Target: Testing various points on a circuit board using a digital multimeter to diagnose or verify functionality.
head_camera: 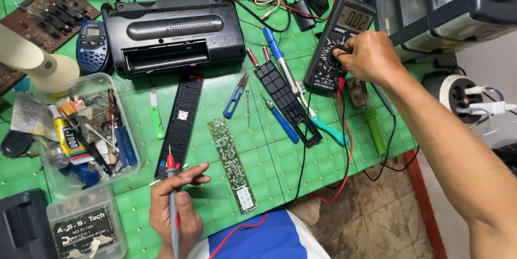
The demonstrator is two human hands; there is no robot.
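My left hand [175, 208] holds a red-tipped test probe [171, 175] near the table's front edge, its tip pointing at the lower end of a long black remote casing [182, 121]. Just right of it lies a narrow green circuit board [232, 165]. My right hand [369, 55] rests on the rotary dial of a black multimeter [342, 35] at the upper right, fingers pinching the knob. Red and black leads [344, 146] run down from the meter over the table edge.
A black radio [172, 33] sits at the back. A second black casing part [288, 103], blue snips [235, 97], a blue soldering iron [280, 62] and screwdrivers lie on the green mat [258, 146]. A clear tub of tools [86, 130] stands left, plastic drawers [431, 0] right.
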